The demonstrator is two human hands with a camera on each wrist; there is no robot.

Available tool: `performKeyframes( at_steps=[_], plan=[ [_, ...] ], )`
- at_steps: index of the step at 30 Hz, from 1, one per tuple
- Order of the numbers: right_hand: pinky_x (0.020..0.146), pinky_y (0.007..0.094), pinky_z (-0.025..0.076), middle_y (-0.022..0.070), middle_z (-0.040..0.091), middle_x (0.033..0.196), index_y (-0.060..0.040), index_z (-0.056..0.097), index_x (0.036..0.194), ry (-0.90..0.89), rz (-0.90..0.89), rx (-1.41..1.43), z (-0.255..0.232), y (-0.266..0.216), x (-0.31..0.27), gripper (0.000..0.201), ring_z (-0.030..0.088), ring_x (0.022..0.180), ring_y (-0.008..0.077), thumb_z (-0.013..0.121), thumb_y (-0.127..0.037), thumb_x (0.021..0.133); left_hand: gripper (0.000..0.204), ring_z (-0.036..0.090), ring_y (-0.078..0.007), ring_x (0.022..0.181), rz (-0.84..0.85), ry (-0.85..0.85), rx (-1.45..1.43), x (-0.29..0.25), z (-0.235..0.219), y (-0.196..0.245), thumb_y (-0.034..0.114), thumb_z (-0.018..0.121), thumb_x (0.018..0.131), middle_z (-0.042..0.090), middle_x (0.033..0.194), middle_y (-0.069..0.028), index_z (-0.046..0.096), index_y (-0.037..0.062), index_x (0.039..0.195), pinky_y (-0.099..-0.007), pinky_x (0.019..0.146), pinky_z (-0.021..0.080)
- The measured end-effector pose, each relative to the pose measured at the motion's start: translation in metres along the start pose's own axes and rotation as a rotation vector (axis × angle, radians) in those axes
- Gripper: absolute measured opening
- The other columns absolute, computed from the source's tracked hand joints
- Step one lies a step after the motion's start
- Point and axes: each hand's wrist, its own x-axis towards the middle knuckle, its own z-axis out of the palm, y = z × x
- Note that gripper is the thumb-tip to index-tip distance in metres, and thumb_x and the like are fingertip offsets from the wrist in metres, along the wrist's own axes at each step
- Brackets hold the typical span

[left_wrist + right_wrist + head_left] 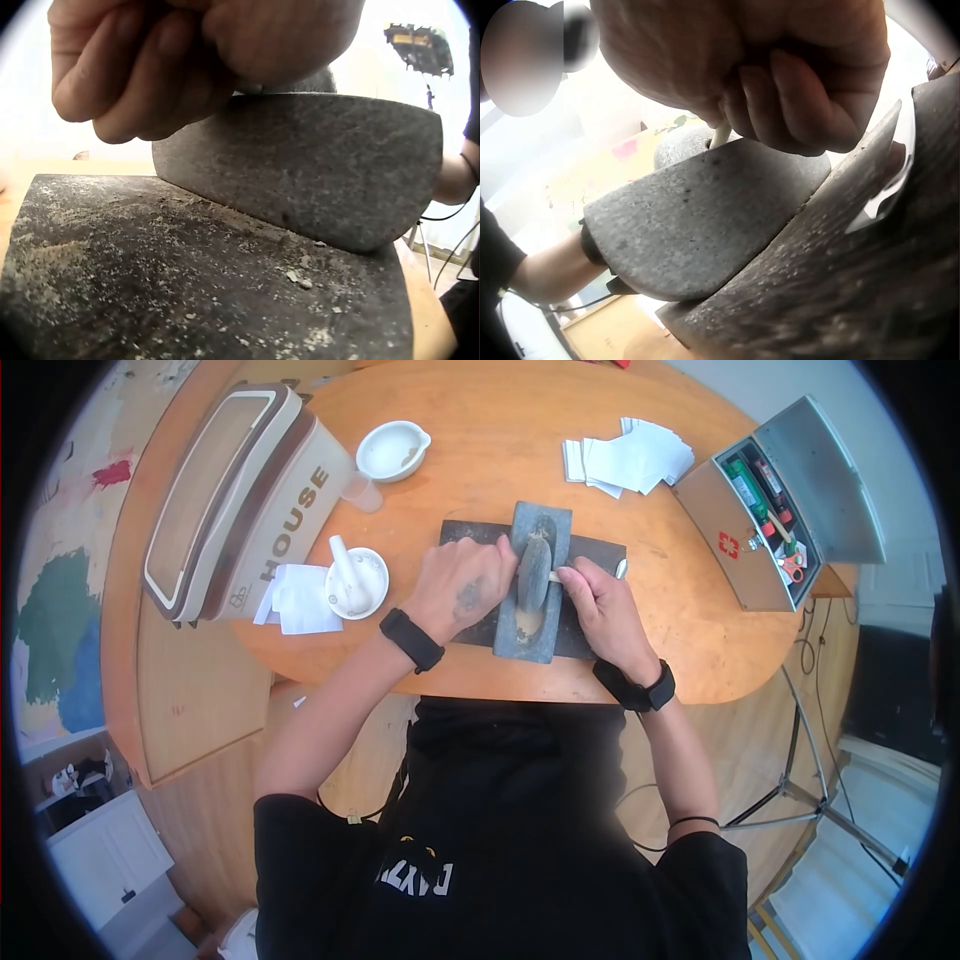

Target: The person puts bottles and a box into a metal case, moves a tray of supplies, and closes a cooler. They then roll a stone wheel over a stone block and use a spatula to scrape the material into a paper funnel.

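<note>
A grey stone trough (541,520) lies lengthwise across a dark, powder-dusted slab (600,550), with a stone wheel (535,575) upright in its hollow. Tan powder shows at both ends of the hollow. My right hand (605,610) grips the wheel's pale handle (554,576) from the right. On the left, my left hand (462,588) is curled close against the wheel's other side; its handle end is mostly hidden by the fingers. The left wrist view shows these curled fingers above the trough wall (300,165). In the right wrist view, the handle (720,136) enters my right fist (757,67).
To the left are a mortar (375,582) with a pestle (345,565), papers (306,600), a white dish (393,450), a small cup (362,492) and a HOUSE box (290,510). Paper slips (640,458) lie behind; an open metal case (740,540) stands right.
</note>
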Motion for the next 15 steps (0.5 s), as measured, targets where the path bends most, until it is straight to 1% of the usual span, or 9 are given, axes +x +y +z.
performKeyframes(
  at_steps=[6,15],
  plan=[
    [0.055,0.0387,0.04,0.0201,0.046,0.064,0.0002,0.05,0.082,0.02,-0.01,0.026,0.001,0.0042,0.0042,0.036,0.041,0.057,0.036,0.051,-0.029,0.102,0.051,0.056,-0.0442,0.048,0.001,0.028,0.001,0.0043,0.0023,-0.0012,0.022,0.045,0.098,0.055,0.054,-0.0253,0.056,-0.002,0.054,-0.05,0.047,0.045],
    [0.055,0.0398,0.04,0.0214,0.048,0.065,0.0011,0.051,0.082,0.02,-0.01,0.017,0.0004,0.007,0.0087,0.036,0.043,0.059,0.0388,0.051,-0.029,0.102,0.052,0.055,-0.0445,0.05,-0.005,0.028,0.011,0.0078,0.0042,-0.0023,0.022,0.044,0.098,0.055,0.055,-0.0255,0.055,-0.0024,0.054,-0.0504,0.049,0.045]
  ],
)
